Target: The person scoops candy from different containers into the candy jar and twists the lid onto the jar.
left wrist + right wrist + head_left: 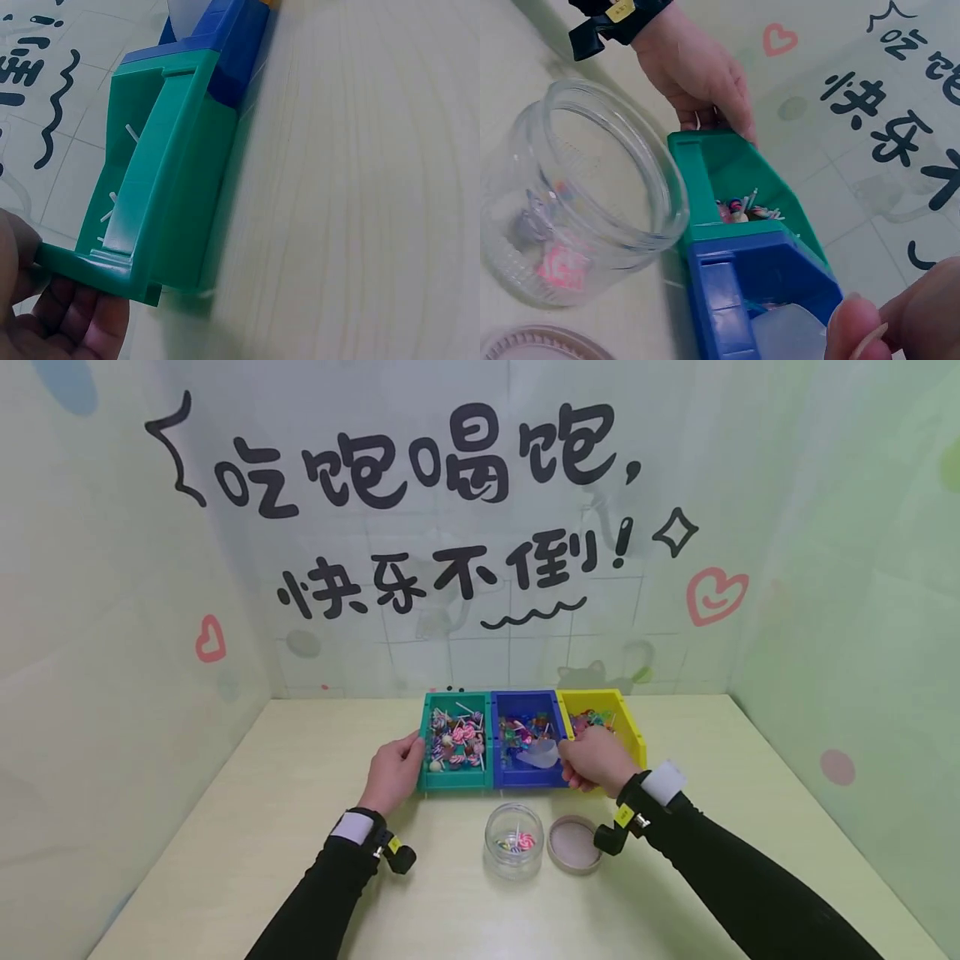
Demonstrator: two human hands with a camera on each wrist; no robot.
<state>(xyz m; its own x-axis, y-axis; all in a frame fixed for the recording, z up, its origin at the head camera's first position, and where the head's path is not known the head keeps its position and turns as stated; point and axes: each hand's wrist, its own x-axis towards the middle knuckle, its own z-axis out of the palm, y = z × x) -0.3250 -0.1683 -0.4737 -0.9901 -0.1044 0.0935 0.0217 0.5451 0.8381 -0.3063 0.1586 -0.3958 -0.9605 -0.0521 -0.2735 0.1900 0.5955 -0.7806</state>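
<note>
My left hand (393,772) grips the left rim of the green bin (180,172), thumb on one side of the wall and fingers curled under the other. Small lollipops (459,735) with white sticks lie heaped in that bin. A translucent white scoop (540,753) is in my right hand (600,758), pinched at its handle end. Its bowl dips into the blue bin (724,307), among shiny wrapped candies (517,731). The right hand itself covers part of the yellow bin (636,735), where more colourful pieces show.
In front of the bins stands a clear jar (513,852), open at the top, with a few candies (521,842) at its bottom. Its round pinkish lid (575,845) lies just right of it on the pale wooden table (300,793). A printed wall sheet (465,660) rises behind.
</note>
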